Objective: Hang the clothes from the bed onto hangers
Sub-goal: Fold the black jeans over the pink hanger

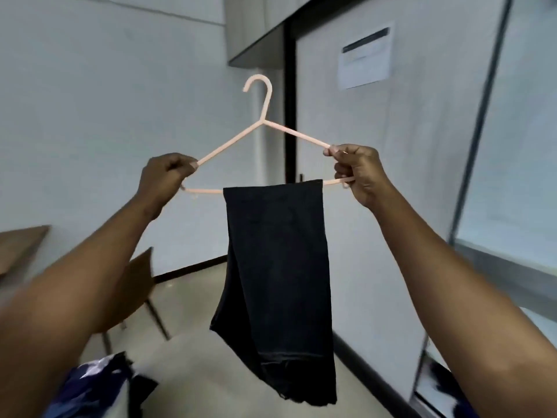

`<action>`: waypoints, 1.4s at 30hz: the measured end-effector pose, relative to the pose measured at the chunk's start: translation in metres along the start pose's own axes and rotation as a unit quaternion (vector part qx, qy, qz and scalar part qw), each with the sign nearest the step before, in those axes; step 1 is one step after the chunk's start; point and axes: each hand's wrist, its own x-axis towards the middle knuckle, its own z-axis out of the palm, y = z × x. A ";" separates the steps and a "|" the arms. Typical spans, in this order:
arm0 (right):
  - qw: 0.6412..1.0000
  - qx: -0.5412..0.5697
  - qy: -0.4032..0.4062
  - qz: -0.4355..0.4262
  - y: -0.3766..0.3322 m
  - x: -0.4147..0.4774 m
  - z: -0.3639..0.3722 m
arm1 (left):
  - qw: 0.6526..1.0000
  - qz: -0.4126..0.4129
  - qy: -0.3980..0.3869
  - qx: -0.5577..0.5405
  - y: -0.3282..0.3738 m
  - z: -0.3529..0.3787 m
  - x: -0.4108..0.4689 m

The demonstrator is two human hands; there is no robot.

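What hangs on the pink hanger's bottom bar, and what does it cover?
A folded black garment drapes the pink hanger, between left hand and right hand. It hides the bottom bar's middle and its own back half.

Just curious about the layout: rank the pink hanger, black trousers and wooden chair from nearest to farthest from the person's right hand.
1. Pink hanger: held by the right hand.
2. Black trousers: draped just left of it.
3. Wooden chair: far lower left.

both raised hands, left (164, 176) and right (360, 173), gripping.
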 end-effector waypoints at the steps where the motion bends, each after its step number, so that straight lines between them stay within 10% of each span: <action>1: 1.000 -0.008 0.028 -0.005 -0.014 -0.011 -0.021 | 0.999 -0.006 0.004 -0.045 0.003 0.017 0.003; 17: 0.892 -0.201 0.389 -0.114 -0.256 -0.183 -0.287 | 0.878 -0.062 -0.307 -0.363 0.278 0.329 -0.069; 42: 0.657 -0.369 0.625 -0.202 -0.509 -0.216 -0.486 | 0.865 0.184 -0.356 -0.304 0.599 0.545 -0.159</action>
